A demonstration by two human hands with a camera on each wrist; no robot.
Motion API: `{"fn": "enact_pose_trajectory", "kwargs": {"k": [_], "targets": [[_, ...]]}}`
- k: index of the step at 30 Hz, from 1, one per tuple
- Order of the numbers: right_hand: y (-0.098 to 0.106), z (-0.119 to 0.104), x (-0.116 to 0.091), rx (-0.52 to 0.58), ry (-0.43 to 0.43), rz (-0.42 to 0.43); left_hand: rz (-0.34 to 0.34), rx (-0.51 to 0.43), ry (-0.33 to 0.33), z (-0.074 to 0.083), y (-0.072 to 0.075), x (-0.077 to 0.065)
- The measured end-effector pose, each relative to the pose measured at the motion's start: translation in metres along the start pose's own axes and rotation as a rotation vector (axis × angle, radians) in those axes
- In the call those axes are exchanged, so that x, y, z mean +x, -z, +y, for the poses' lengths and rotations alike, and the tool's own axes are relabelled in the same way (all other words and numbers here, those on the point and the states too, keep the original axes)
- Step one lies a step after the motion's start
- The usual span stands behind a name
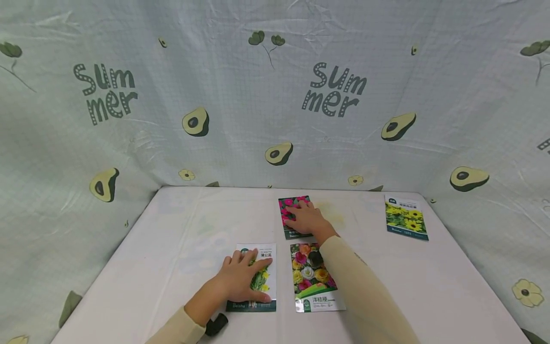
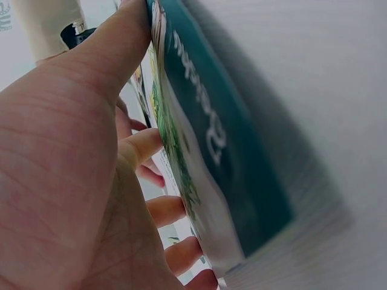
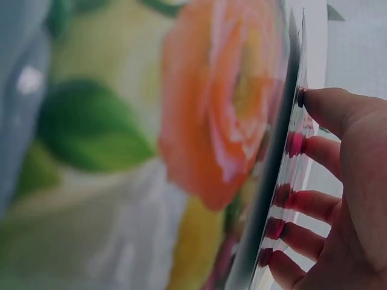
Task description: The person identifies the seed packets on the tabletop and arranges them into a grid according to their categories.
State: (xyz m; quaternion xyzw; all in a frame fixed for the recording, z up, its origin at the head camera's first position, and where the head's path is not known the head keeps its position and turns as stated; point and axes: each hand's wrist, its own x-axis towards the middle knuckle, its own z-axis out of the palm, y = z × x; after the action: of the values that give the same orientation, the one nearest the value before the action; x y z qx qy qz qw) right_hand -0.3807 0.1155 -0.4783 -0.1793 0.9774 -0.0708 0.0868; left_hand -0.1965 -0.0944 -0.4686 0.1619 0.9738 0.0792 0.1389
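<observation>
My left hand (image 1: 240, 277) lies spread over a white seed packet (image 1: 264, 282) with yellow flowers and a dark green bottom band. In the left wrist view its fingertips touch the packet's face, and the thumb rests near the band. Farther back, my right hand (image 1: 307, 220) reaches to a packet of pink flowers (image 1: 289, 202), partly hidden under the palm. The right wrist view shows those fingertips pressing on its glossy surface, fingers extended. Between that hand and me lies a packet of mixed colourful blooms (image 1: 315, 282), partly covered by the right forearm.
A packet with yellow flowers (image 1: 406, 220) lies near the table's back right corner. The pale table (image 1: 172, 267) meets a hanging printed cloth (image 1: 240, 105) at its back and sides. A small black device (image 1: 216, 325) sits at my left wrist.
</observation>
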Motion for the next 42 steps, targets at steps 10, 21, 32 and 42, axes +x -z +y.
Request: {"fn": "enact_pose_trajectory", "kwargs": {"k": [10, 21, 32, 42], "targets": [[-0.004, -0.006, 0.003, 0.000, -0.009, 0.014, 0.010, -0.006, -0.020, -0.003, -0.002, 0.002], [-0.004, -0.014, 0.003, -0.014, -0.001, 0.031, 0.009, 0.004, -0.011, 0.000, -0.001, 0.001], [-0.007, -0.021, 0.009, -0.015, -0.009, 0.024, 0.005, 0.012, -0.005, 0.001, -0.003, 0.002], [-0.009, -0.028, 0.012, -0.026, -0.019, 0.007, 0.006, 0.024, -0.003, 0.001, -0.003, 0.001]]}}
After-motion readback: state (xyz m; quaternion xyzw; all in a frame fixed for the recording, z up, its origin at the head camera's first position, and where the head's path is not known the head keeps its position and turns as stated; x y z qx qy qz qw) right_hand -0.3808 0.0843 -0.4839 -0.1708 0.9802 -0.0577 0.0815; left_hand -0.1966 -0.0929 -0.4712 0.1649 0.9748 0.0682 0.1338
